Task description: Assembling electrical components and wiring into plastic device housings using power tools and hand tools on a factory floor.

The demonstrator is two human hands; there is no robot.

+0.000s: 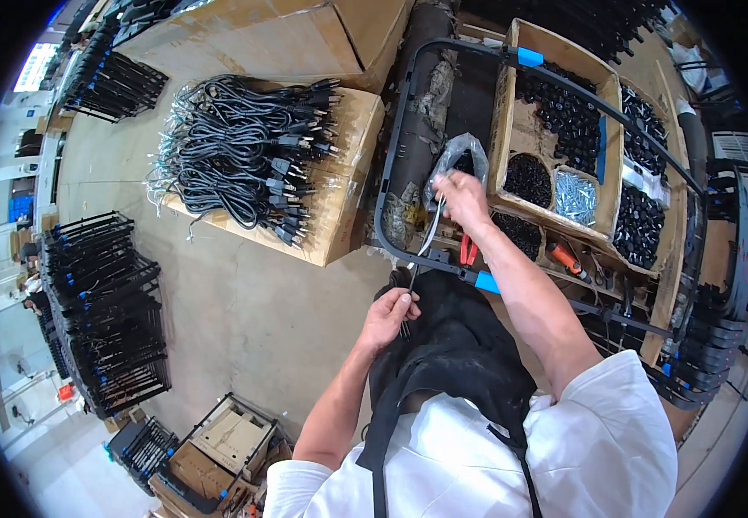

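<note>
White cable [432, 230] (near blue-marked frame [443, 262])

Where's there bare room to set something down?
The widest bare patch is floor, between the carton under the black cables and the stacked black frames at left. A narrow cardboard strip shows right of the cables. It's crowded in the parts tray, holding black pieces and silver fasteners, right of the right hand.

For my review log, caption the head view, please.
Right hand holds a thin white cable, left hand near a black tubular frame; coiled black cables lie on a brown cardboard box.
</note>
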